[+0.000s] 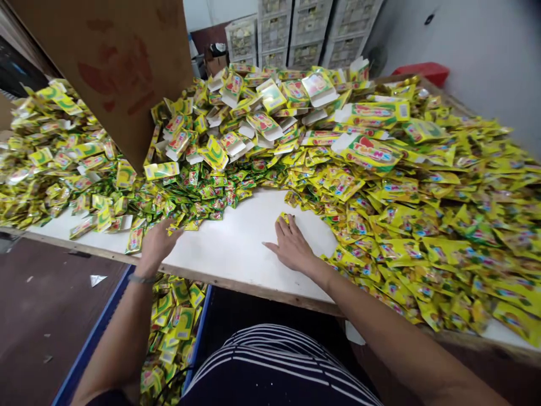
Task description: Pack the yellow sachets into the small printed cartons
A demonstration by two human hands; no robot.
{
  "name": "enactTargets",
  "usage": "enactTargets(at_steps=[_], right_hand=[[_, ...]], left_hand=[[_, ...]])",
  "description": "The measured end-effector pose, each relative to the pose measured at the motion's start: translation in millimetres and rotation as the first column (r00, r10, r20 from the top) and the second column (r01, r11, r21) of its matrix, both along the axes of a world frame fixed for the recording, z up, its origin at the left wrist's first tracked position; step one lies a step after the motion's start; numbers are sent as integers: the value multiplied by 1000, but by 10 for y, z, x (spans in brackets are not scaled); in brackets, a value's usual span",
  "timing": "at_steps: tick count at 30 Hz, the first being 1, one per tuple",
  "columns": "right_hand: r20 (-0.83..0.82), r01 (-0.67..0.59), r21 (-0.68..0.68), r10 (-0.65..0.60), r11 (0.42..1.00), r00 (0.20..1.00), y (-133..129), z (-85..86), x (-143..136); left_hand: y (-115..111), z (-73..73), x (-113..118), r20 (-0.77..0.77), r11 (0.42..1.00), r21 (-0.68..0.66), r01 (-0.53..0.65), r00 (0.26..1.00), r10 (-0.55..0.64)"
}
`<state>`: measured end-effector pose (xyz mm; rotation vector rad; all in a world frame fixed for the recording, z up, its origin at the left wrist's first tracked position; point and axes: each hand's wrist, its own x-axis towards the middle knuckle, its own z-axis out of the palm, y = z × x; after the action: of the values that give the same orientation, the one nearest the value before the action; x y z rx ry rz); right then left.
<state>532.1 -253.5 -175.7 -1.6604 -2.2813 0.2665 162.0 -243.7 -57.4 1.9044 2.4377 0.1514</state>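
My left hand [159,243] is at the near edge of a heap of small green and yellow sachets [207,194]. A small yellow sachet [172,229] shows between its thumb and fingers, which look closed on it; part of the fingers is hidden. On the white tabletop [236,248], my right hand [293,243] lies flat, thumb apart, its fingertips over a yellow sachet [284,216]. Close to its right spreads a large heap of yellow foil packets [406,225]. Behind both hands are piled small yellow, printed boxes [262,124], several with white flaps raised.
A tall cardboard sheet [127,67] stands among the piles at left. Below the table edge, a blue-rimmed bin [198,332] holds more yellow boxes [181,321]. White crates [274,34] are stacked at the back. A red object [425,73] sits by the wall.
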Motion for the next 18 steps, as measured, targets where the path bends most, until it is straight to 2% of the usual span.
enactTargets(at_steps=[2, 4, 6, 8, 10, 12, 14, 16, 18], right_hand=[[-23, -21, 20, 22, 1000, 999, 179, 71, -20], [-67, 24, 38, -21, 999, 998, 308, 99, 2], [-119, 85, 69, -77, 994, 990, 386, 68, 34], [-166, 147, 118, -127, 982, 978, 429, 0, 63], [-206, 185, 149, -152, 971, 967, 459, -67, 91], [-241, 178, 138, -142, 974, 960, 486, -102, 125], [-271, 162, 98, -130, 982, 954, 506, -93, 166], [-284, 184, 72, -157, 980, 946, 508, -44, 208], [-284, 232, 97, -196, 968, 939, 493, 35, 239]], left_hand=[[296, -140, 247, -33, 991, 132, -27, 999, 32], [523, -282, 486, -39, 988, 150, -26, 999, 32], [642, -425, 732, -8, 991, 129, -27, 1000, 28], [659, -553, 974, 27, 991, 129, 35, 999, -39], [616, -644, 1189, 65, 975, 141, 171, 981, -182], [564, -694, 1352, 135, 930, 161, 330, 926, -352], [538, -717, 1454, 252, 875, 210, 436, 840, -480], [549, -725, 1500, 383, 853, 280, 440, 764, -519], [592, -722, 1515, 496, 870, 335, 362, 717, -490]])
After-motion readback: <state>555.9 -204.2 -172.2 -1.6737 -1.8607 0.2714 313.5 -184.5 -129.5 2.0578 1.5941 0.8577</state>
